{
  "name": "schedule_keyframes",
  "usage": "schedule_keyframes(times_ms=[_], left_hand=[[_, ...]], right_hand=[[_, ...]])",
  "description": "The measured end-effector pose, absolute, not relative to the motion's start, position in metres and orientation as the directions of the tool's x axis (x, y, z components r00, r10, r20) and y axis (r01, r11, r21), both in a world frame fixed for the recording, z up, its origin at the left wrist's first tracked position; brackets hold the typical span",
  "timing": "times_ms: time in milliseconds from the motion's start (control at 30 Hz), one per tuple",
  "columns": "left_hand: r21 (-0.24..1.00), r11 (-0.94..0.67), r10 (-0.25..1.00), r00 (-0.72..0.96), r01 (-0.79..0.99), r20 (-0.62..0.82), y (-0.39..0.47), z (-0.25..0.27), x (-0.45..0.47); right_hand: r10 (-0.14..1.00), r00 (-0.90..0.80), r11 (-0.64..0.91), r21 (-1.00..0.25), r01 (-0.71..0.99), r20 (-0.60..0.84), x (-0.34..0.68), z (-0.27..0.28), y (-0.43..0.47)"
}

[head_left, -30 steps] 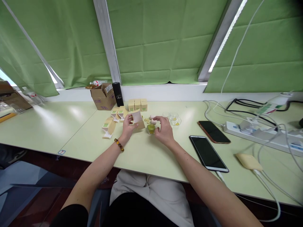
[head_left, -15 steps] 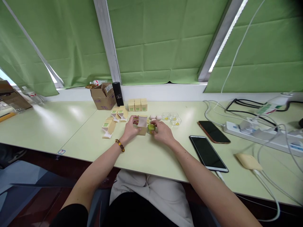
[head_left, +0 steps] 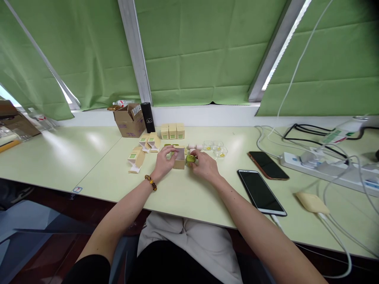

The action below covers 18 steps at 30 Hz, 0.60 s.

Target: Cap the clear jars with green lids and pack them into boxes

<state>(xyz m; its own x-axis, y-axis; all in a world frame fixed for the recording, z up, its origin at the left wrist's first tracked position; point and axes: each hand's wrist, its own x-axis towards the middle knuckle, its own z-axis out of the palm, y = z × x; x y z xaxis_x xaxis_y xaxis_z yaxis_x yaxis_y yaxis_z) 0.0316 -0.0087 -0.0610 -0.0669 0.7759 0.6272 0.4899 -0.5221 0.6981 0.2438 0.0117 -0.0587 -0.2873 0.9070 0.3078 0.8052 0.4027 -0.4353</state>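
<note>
My left hand (head_left: 165, 161) has its fingers closed on the left and upper side of a small cardboard box (head_left: 179, 163), which stands on the table with its top open. Just right of the box, my right hand (head_left: 203, 164) pinches a small jar with a green lid (head_left: 190, 158). The jar is apart from the box's mouth. Behind the hands lie small pink pieces (head_left: 195, 146) and several clear cups with yellow bits (head_left: 218, 148). Left of my left hand are three opened small boxes (head_left: 136, 157) with raised flaps.
Three closed small boxes (head_left: 172, 131) stand in a row at the back, beside a black cylinder (head_left: 147, 117) and a brown carton (head_left: 129, 122). To the right lie two phones (head_left: 261, 192), a power strip (head_left: 322, 169), a yellow charger case (head_left: 312, 202) and loose cables.
My left fingers have shifted along the box's upper edge. The green-lidded jar in my right hand is now tilted slightly and remains beside the box.
</note>
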Motion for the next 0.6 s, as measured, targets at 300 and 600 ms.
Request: schedule_keyframes(times_ms=[300,600], left_hand=[[0.787,-0.483,0.837,-0.062,0.384,0.544,-0.008,-0.065,0.033],[0.759,-0.547,0.831,0.119,0.353,0.544,-0.014,-0.064,0.04]], right_hand=[[0.734,0.007,0.578,-0.631,0.518,0.679,0.249,-0.059,0.018],[0.662,-0.032,0.749,-0.661,0.044,0.749,0.231,-0.056,-0.009]])
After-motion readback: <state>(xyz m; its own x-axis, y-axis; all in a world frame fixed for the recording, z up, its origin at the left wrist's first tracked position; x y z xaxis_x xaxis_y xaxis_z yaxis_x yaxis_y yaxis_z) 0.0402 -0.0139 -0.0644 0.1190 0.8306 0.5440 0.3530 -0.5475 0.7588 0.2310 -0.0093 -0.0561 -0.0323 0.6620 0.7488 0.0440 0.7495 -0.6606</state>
